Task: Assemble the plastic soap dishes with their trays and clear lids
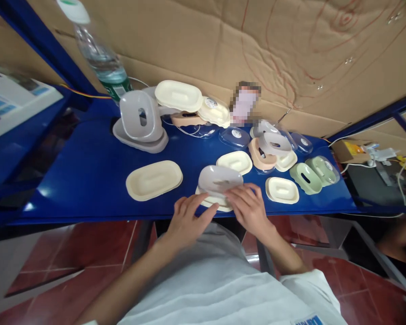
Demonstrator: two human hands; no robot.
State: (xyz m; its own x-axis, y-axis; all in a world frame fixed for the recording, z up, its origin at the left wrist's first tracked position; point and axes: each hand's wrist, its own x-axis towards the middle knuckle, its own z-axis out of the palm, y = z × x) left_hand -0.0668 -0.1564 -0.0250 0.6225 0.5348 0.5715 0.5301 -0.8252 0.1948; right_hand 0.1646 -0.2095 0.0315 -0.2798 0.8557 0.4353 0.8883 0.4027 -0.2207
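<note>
A shallow grey dish [219,177] rests on a cream oval piece [219,204] at the front edge of the blue table. My left hand [191,217] is at the left front of these pieces, its thumb and fingers apart and nothing between them. The fingertips of my right hand [248,205] are at the dish's right side, closed on its edge. Just behind the dish lies another cream oval piece [235,162]. A larger cream oval piece [154,180] lies to the left, and a small cream stack [282,190] to the right.
Grey bowls [140,116] stand at the back left near a water bottle [103,63]. Behind are cream trays [178,95] and clear lids [234,137]. Peach [261,155] and green holders [306,178] sit at the right. Someone's arm [397,237] shows at the far right.
</note>
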